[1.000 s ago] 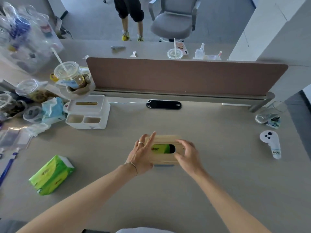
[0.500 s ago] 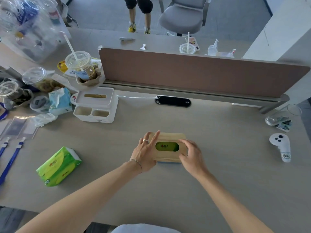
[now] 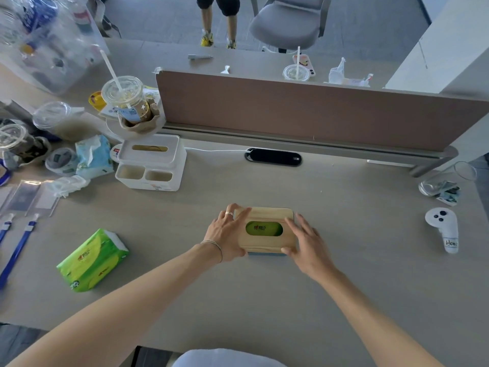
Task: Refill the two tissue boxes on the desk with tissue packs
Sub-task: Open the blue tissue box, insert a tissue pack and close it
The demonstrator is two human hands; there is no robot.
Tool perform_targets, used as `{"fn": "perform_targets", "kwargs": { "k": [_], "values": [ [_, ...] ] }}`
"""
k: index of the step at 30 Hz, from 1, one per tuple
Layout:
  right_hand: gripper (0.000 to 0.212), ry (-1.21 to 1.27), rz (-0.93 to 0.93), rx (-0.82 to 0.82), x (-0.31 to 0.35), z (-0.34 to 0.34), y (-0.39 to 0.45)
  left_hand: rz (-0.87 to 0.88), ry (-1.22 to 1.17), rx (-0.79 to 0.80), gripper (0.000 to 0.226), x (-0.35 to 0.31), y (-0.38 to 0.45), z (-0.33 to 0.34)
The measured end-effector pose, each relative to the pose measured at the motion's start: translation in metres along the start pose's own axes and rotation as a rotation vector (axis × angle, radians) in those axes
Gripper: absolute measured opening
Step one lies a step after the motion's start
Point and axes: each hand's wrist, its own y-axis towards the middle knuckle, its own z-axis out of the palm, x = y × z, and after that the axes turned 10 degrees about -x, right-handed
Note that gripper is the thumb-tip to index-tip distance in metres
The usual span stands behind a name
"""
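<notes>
While flanking wooden-lidded tissue box [image 3: 267, 245], both hands [image 3: 267, 234]

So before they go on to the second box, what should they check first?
1. Wooden lid seated flat on the first box: ok, as far as shows.
2. Green pack visible through its slot: ok.
3. Tissue pulled up through the slot: not ok.
4. Spare green pack on the desk, within reach: ok.
5. White box empty: cannot tell.
6. Left hand and right hand free: not ok, both rest on the lid.
</notes>
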Motion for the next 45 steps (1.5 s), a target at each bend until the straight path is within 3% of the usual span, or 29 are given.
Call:
{"fn": "perform_targets", "kwargs": {
  "k": [10,20,24,27,31,38,45],
  "values": [
    [0.108,-0.242,-0.273,0.173,-0.013,-0.012,0.033,0.070,0.158,0.009,0.119,0.000,0.010,0.004],
    [0.088,0.127,-0.090,0.094,-0.023,0.017,0.023,0.007,0.143,0.064,0.120,-0.003,0.009,0.010],
    [0.090,0.101,-0.019,0.084,-0.015,0.016,0.021,-0.134,-0.118,0.149,0.113,-0.001,-0.002,0.014],
    [0.092,0.189,0.067,0.038,-0.002,0.025,0.009,-0.205,-0.323,0.105,0.108,-0.007,-0.013,0.024],
    [0.100,0.269,0.169,-0.006,0.011,0.038,-0.004,-0.262,-0.317,0.053,0.105,-0.020,-0.017,0.036],
    [0.111,0.276,0.186,-0.068,-0.003,0.013,0.004,-0.233,-0.264,0.039,0.107,-0.051,0.004,0.033],
    [0.116,0.315,0.271,-0.114,-0.069,-0.047,0.020,-0.113,-0.261,0.047,0.104,-0.127,0.062,0.033]
  ]
}}
